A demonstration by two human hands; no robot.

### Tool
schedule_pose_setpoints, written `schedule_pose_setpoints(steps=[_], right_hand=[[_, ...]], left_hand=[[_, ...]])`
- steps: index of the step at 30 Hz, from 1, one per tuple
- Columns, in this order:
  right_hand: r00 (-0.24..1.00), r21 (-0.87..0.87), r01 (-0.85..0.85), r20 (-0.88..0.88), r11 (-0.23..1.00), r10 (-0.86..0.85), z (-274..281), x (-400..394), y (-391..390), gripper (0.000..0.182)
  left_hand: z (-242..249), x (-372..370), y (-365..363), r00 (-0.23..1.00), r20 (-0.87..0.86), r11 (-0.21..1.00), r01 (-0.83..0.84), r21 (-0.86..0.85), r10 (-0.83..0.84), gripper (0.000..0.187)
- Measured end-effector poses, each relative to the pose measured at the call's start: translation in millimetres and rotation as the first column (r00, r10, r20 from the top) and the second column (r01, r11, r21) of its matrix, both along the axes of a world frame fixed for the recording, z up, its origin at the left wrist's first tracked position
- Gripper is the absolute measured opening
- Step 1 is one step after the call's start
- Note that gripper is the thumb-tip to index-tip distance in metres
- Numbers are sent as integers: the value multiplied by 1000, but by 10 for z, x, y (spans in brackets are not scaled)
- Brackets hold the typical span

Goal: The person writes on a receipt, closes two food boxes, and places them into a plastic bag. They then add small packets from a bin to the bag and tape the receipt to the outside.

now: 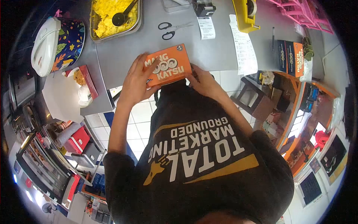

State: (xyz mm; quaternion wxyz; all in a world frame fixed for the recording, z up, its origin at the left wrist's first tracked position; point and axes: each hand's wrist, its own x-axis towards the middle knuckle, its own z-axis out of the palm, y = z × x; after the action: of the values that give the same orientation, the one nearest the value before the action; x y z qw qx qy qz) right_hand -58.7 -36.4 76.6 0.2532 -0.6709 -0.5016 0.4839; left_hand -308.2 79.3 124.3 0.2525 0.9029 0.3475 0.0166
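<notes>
An orange food box (pixel 169 67) printed "MANG KATSU" is between my two hands at the front edge of the grey table (pixel 126 59). My left hand (pixel 136 80) grips its left side, with fingers over the top and the thumb near the lower edge. On the box's lower right corner, my right hand (pixel 203 82) is closed around the side; some of its fingers are hidden. The box's lid looks closed. Beyond it lie scissors (pixel 169 30) with black handles and a printed receipt (pixel 206 28).
A metal tray (pixel 138 26) holds yellow food and a black ladle (pixel 120 18). To the left are a patterned rice container (pixel 71 41) and an opened box with food (pixel 89 80). A long receipt (pixel 244 52), yellow tape dispenser (pixel 244 16) and more boxes (pixel 291 58) are on the right.
</notes>
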Motion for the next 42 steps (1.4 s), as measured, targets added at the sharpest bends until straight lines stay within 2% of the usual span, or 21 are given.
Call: schedule_pose_setpoints(steps=[2,5,8,11,14,17,20,23,26,29,32,35,38,41,42], right_hand=[[990,-10,117,-80,993,-118,21,-57,6,44],[973,-16,213,-85,977,-213,-63,-43,43,47],[955,93,291,-87,952,-284,-128,-80,97,53],[911,139,405,-143,904,-386,-452,-115,111,57],[886,125,441,-215,888,-410,-560,-126,160,61],[897,75,418,-193,905,-398,-376,-126,203,64],[894,166,427,-223,889,-388,-589,-147,167,67],[868,76,449,-273,891,-414,-391,-200,185,65],[900,157,416,-208,896,-382,-528,-238,178,61],[882,137,472,-68,871,-467,-772,-87,192,51],[904,239,425,-66,873,-422,-591,3,239,42],[908,192,419,-76,887,-413,-488,1,246,39],[918,247,361,77,899,-390,-282,-17,252,42],[923,501,84,286,861,-257,-209,-8,154,45],[933,478,6,313,879,-177,-195,23,98,46]], left_hand=[[28,47,85,999,-34,999,38,7,-38,80],[14,95,173,994,-76,995,86,55,-82,76],[-56,137,190,988,-118,983,116,143,-99,76],[-142,210,122,984,-160,975,114,188,-84,75],[-266,172,75,982,-165,966,126,227,-90,72],[-313,152,65,986,-118,957,147,251,-120,68],[-314,146,80,986,-91,955,156,250,-137,66],[-333,157,93,987,-83,970,150,189,-136,67],[-346,139,95,987,-79,969,156,190,-143,66],[-329,141,109,981,-99,961,183,208,-166,64],[-341,137,118,977,-125,960,197,198,-175,64],[-335,146,114,976,-128,957,199,209,-175,64],[-324,147,102,977,-124,955,198,220,-174,64],[-322,147,87,982,-75,963,184,197,-172,64],[-321,154,87,984,-51,967,177,185,-170,64]])
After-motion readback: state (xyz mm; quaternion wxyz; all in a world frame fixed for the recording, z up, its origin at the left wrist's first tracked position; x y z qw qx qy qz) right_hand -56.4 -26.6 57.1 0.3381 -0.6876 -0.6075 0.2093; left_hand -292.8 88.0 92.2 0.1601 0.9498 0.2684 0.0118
